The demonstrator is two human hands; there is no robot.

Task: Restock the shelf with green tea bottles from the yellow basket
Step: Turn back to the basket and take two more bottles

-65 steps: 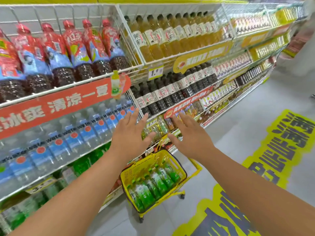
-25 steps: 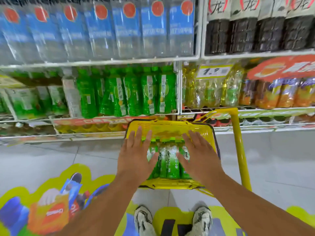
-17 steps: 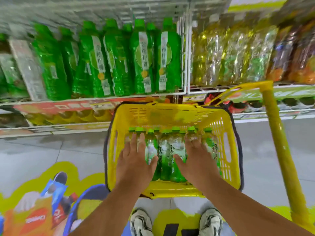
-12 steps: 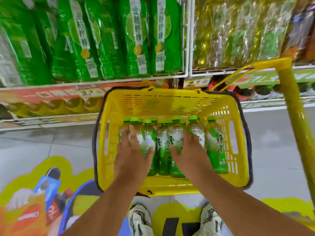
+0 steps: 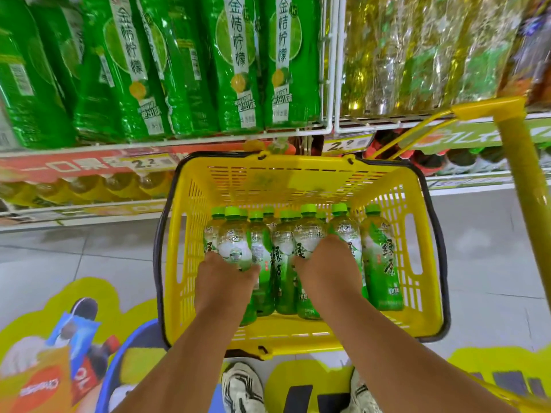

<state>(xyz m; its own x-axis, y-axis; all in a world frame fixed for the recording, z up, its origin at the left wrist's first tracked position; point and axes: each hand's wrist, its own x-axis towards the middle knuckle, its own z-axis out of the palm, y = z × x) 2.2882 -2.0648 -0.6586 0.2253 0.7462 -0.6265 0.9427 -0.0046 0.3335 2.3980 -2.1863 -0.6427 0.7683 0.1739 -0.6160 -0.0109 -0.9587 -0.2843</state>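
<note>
Both hands are reaching down into the yellow basket (image 5: 298, 186), a slotted plastic tub with a dark rim, sitting on the tiled floor in front of the wire shelf (image 5: 179, 140). The green tea bottles (image 5: 381, 263) are lying packed side by side inside it, clear ribbed plastic with green caps. The left hand (image 5: 222, 274) is curling its fingers around one bottle; the right hand (image 5: 328, 263) is wrapping another, its fingertips hidden underneath.

yellow basket (image 5: 301, 186) — slotted glossy plastic; green tea bottles (image 5: 380, 257) — clear shiny plastic, glossy labels; shelf (image 5: 328, 84) white-coated wire.
</note>
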